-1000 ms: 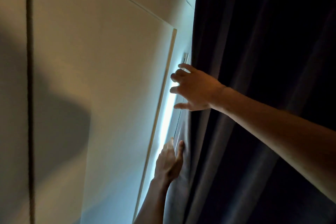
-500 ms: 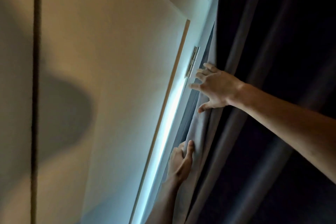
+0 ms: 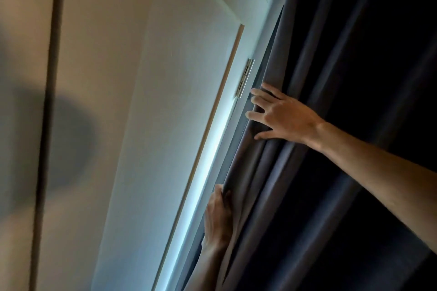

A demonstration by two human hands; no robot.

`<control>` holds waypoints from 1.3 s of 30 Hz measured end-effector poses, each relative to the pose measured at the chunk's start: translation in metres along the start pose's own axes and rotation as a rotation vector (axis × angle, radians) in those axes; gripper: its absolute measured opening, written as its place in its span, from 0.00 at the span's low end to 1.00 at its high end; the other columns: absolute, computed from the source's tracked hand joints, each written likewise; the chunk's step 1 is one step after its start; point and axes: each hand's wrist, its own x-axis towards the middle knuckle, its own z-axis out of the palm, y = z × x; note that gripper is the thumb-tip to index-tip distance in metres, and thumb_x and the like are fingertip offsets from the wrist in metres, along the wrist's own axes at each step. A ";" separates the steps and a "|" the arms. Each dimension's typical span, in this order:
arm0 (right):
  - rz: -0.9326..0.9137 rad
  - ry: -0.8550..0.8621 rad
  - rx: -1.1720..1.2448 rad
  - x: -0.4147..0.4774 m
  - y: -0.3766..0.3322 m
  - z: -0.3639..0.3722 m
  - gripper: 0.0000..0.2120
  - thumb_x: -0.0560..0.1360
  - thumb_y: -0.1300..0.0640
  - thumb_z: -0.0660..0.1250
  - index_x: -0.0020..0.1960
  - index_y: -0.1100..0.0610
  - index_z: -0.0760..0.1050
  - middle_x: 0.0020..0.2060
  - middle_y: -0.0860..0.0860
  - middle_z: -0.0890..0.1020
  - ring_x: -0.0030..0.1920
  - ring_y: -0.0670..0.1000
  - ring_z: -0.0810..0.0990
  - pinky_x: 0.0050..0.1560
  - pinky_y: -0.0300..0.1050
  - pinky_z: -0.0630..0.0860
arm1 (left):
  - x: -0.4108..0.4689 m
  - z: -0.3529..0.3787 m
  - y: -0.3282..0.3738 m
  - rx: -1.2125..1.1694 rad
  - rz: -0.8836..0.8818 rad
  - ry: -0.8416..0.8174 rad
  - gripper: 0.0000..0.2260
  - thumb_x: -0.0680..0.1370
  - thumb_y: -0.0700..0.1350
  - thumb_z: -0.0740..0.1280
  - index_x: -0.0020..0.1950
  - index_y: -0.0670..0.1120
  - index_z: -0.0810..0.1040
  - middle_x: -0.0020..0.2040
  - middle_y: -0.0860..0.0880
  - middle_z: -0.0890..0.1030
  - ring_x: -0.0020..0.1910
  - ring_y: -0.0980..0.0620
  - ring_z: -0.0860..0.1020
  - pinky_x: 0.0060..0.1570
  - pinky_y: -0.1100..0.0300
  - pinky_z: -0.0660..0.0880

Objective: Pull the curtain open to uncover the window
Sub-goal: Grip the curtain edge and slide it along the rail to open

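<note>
nearest the camera, a bare right forearm (image 3: 383,172) enters from about 4 o'clock and runs up toward the middle of the view. beside it, from about 6 o'clock, a left forearm rises along the bright gap. the left hand (image 3: 217,217) sits at the leading edge of the curtain (image 3: 295,125), low in the view; its fingers (image 3: 223,196) curl round that edge, so the dark fold lies inside the hand, with the thumb side toward the light. how tightly it closes cannot be told, though the cloth is clearly within its grasp.

higher, at about 1 o'clock from the left hand, the right hand (image 3: 286,118) lies on the same edge of the curtain. its fingers (image 3: 264,94) are spread and pressed flat on the fabric, their tips hooked just over the fold, the thumb (image 3: 262,135) below them on the cloth; it is not closed round anything.

the curtain is dark grey-blue, hangs in deep pleats and fills the view from 12 to 5 o'clock, bunched where the hands meet it. just left of its edge runs a narrow strip of pale daylight (image 3: 208,153), from about 6 o'clock up to the centre. a metal hinge (image 3: 244,78) sits on the frame at 11 o'clock from the right fingertips, close to them. beyond lies a pale wall panel (image 3: 153,101) with a thin wooden trim (image 3: 212,106) and, at 9 o'clock, a rounded shadow (image 3: 63,139).
</note>
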 end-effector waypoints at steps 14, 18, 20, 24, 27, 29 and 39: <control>0.000 0.107 -0.070 -0.004 0.000 -0.022 0.25 0.75 0.36 0.62 0.57 0.56 0.78 0.50 0.62 0.79 0.54 0.63 0.78 0.71 0.59 0.66 | -0.015 -0.041 0.031 0.225 -0.011 0.027 0.16 0.74 0.50 0.55 0.62 0.56 0.60 0.53 0.41 0.74 0.49 0.43 0.74 0.48 0.50 0.70; -0.040 0.132 -0.056 -0.029 0.009 -0.016 0.21 0.74 0.40 0.67 0.53 0.57 0.79 0.45 0.58 0.80 0.52 0.59 0.80 0.77 0.57 0.59 | -0.026 -0.026 0.032 0.237 0.053 0.011 0.15 0.76 0.48 0.57 0.64 0.54 0.66 0.49 0.43 0.74 0.46 0.45 0.73 0.45 0.53 0.69; -0.047 0.114 -0.051 -0.044 0.012 -0.013 0.19 0.74 0.41 0.67 0.52 0.57 0.78 0.45 0.57 0.81 0.55 0.59 0.80 0.76 0.57 0.60 | -0.033 -0.018 0.037 0.221 0.094 -0.034 0.17 0.76 0.54 0.52 0.63 0.54 0.66 0.47 0.44 0.73 0.44 0.46 0.73 0.44 0.53 0.70; -0.033 0.046 -0.074 -0.077 0.017 -0.010 0.19 0.75 0.39 0.64 0.51 0.55 0.75 0.43 0.56 0.80 0.48 0.60 0.78 0.63 0.57 0.72 | -0.041 -0.003 0.046 0.273 0.135 -0.075 0.14 0.77 0.52 0.54 0.59 0.50 0.69 0.43 0.46 0.71 0.40 0.46 0.73 0.43 0.49 0.73; 0.008 0.028 -0.117 -0.101 0.019 -0.014 0.21 0.76 0.37 0.61 0.52 0.54 0.76 0.42 0.55 0.79 0.46 0.58 0.77 0.58 0.54 0.70 | -0.049 0.011 0.046 0.325 0.130 -0.087 0.08 0.79 0.42 0.60 0.57 0.50 0.68 0.40 0.48 0.69 0.36 0.47 0.71 0.41 0.49 0.73; 0.027 0.063 -0.120 -0.118 0.022 -0.012 0.21 0.77 0.36 0.60 0.51 0.54 0.75 0.42 0.55 0.78 0.46 0.58 0.76 0.58 0.53 0.69 | -0.057 0.015 0.053 0.329 0.153 -0.095 0.07 0.79 0.41 0.61 0.56 0.49 0.68 0.39 0.48 0.69 0.36 0.48 0.70 0.40 0.50 0.72; 0.110 0.123 0.059 -0.203 0.027 -0.017 0.27 0.81 0.35 0.53 0.58 0.57 0.77 0.45 0.56 0.78 0.48 0.58 0.75 0.62 0.54 0.70 | -0.110 0.041 0.090 0.178 0.153 -0.170 0.17 0.75 0.58 0.48 0.52 0.48 0.67 0.42 0.45 0.73 0.39 0.45 0.74 0.40 0.46 0.74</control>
